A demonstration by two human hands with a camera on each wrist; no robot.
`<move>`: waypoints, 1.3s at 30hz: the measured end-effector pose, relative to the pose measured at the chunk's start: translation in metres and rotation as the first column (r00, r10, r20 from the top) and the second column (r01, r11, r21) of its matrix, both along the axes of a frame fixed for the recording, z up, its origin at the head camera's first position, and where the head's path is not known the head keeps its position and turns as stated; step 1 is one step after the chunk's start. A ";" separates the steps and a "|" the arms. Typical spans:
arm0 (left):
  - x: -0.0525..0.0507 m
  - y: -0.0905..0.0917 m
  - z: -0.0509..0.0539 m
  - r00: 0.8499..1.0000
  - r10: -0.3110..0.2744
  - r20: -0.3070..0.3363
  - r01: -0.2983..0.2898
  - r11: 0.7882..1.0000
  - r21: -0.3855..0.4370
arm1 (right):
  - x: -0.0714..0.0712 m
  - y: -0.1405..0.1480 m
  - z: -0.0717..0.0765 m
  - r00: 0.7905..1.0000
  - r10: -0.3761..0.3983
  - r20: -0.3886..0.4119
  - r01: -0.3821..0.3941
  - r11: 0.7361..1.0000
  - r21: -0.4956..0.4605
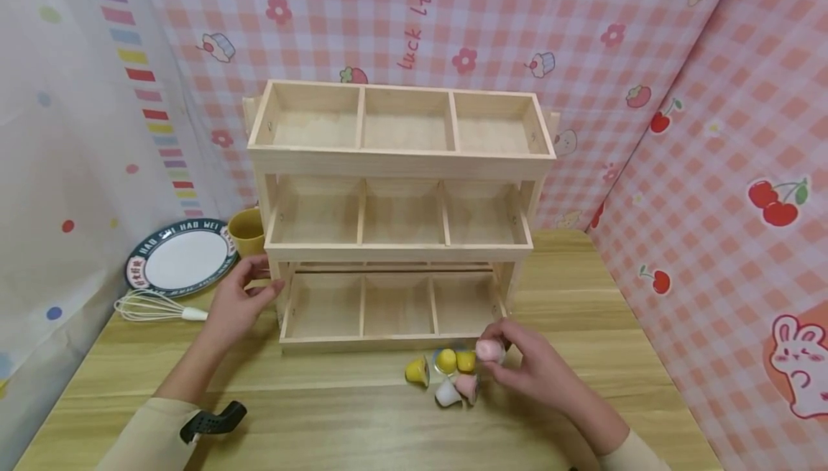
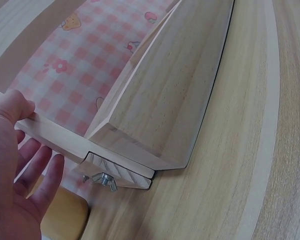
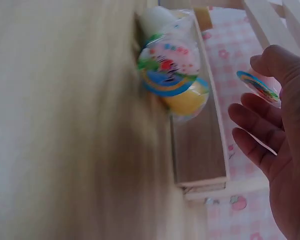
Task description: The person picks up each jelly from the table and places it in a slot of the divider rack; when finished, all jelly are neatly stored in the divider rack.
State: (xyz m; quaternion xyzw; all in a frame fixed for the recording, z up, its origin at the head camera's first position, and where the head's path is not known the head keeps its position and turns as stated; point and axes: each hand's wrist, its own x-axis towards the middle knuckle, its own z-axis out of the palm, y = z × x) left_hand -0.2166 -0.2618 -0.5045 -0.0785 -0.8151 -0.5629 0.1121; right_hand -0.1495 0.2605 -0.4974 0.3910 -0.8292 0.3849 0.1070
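My right hand (image 1: 529, 362) pinches a pink jelly cup (image 1: 489, 351) just in front of the lower right corner of a three-tier wooden rack (image 1: 401, 163). Its printed lid (image 3: 260, 87) shows in the right wrist view. Beside that hand, several jelly cups lie grouped on the table: yellow ones (image 1: 416, 371), a white one (image 1: 448, 393) and another pink one (image 1: 467, 386). At the rack's left side, my left hand (image 1: 241, 303) holds the upright post (image 2: 57, 134), thumb on one side and fingers on the other. All the rack's visible compartments are bare.
Behind the left hand stand a yellow mug (image 1: 247, 232) and a dark-rimmed oval plate (image 1: 184, 259). A white-handled whisk (image 1: 158, 307) lies in front of the plate. Patterned cloth walls (image 1: 414, 18) enclose the wooden table (image 1: 310, 413) at the back and sides.
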 end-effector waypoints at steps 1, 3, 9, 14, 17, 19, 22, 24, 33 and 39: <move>0.000 0.000 0.000 1.000 0.000 0.001 0.000 1.000 0.000 | -0.002 -0.002 0.002 1.000 0.006 -0.004 -0.006 1.000 -0.004; 0.000 0.000 -0.001 1.000 0.002 0.003 -0.002 1.000 -0.001 | -0.005 -0.007 0.006 1.000 0.020 -0.010 -0.020 1.000 -0.008; 0.000 0.001 -0.001 1.000 0.007 0.006 -0.007 1.000 -0.002 | -0.014 -0.025 0.013 0.998 0.058 0.038 -0.058 0.998 -0.001; 0.000 0.001 0.001 1.000 0.012 0.009 -0.012 1.000 -0.002 | -0.024 -0.039 0.015 0.994 0.099 0.037 -0.099 0.995 0.003; 0.002 0.001 0.002 1.000 0.013 0.012 -0.013 1.000 0.005 | -0.029 -0.049 0.016 0.992 0.112 0.055 -0.112 0.994 -0.002; 0.002 0.002 0.002 1.000 0.013 0.011 -0.013 1.000 0.006 | -0.032 -0.056 0.018 0.990 0.127 0.059 -0.126 0.992 -0.017; 0.002 0.002 0.002 1.000 0.013 0.011 -0.013 1.000 0.004 | -0.039 -0.069 0.020 0.986 0.146 0.074 -0.144 0.989 -0.041; 0.002 0.002 0.002 1.000 0.011 0.010 -0.011 1.000 -0.006 | -0.043 -0.077 0.021 0.985 0.159 0.067 -0.156 0.986 -0.053; -0.001 0.001 0.001 1.000 0.011 0.000 -0.011 0.999 -0.034 | -0.061 -0.124 0.019 0.974 0.215 0.077 -0.212 0.976 -0.040; -0.001 0.000 0.002 1.000 0.008 -0.004 -0.008 0.999 -0.036 | -0.069 -0.158 0.023 0.961 0.263 0.084 -0.261 0.965 -0.026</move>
